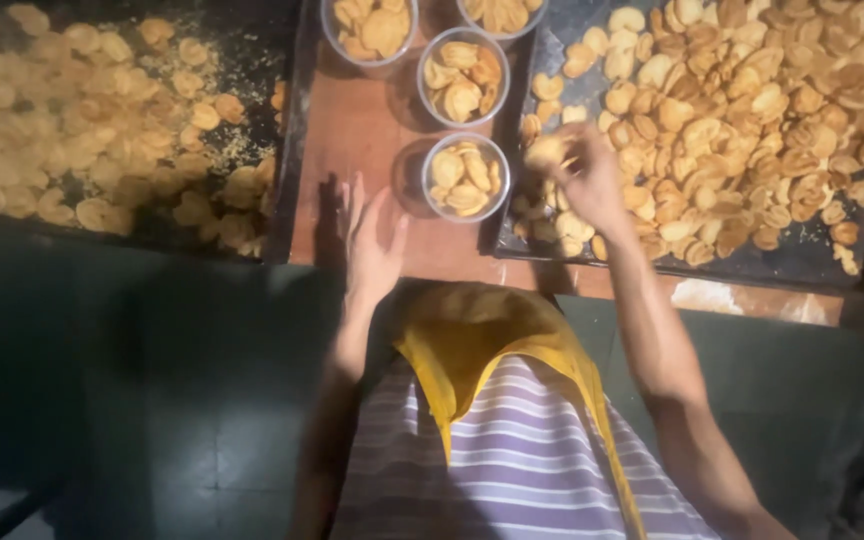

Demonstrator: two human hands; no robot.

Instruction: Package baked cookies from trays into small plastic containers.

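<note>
Right hand (592, 180) pinching golden fried snacks (544, 150) over dark tray (802, 262), left hand (372, 240) hovering open-palmed beside round clear plastic cup (465, 177), reddish counter (357, 130).

Warm, yellowish light falls on the upper part of the head view, while the lower half sinks into deep shadow. The left hand (372, 240) casts a soft shadow on the brown table (352, 130). Detail is soft and slightly blurred throughout, with wide-angle distortion.

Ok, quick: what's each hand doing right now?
Left hand: open, empty, beside the nearest cup.
Right hand: closed on snack pieces over the tray.
</note>
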